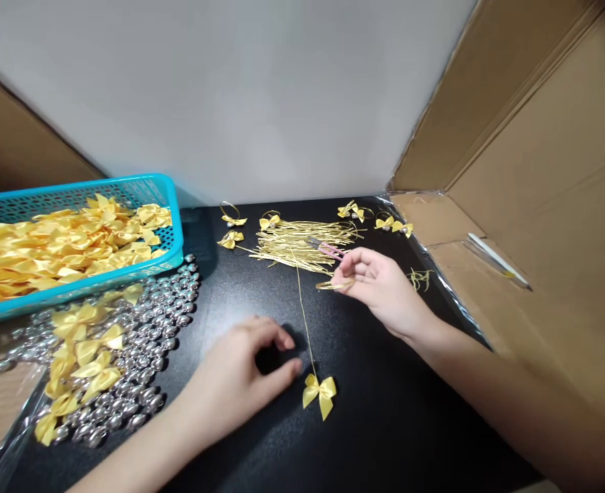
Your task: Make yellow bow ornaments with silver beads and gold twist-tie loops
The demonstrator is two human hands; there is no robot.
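Observation:
My left hand [243,366] is over the black table with thumb and index finger apart and nothing seen between them. Just right of its fingertips lies a yellow satin bow [319,396], a thin gold cord [305,316] running up from it towards the cord pile. My right hand [371,281] is closed, its fingers bent around a gold cord loop [327,285]. Pink-handled scissors [330,251] point left over the bundle of gold cords [282,246], right by my right fingertips. Whether those fingers touch the scissors I cannot tell.
A turquoise basket [176,236] full of yellow bows stands at the left. Before it spread silver beads [143,383] with loose bows [94,370]. Bows with cord loops [354,211] lie along the back. Cord scraps [419,279] and a white pen-like tool [497,260] are at right, by cardboard walls.

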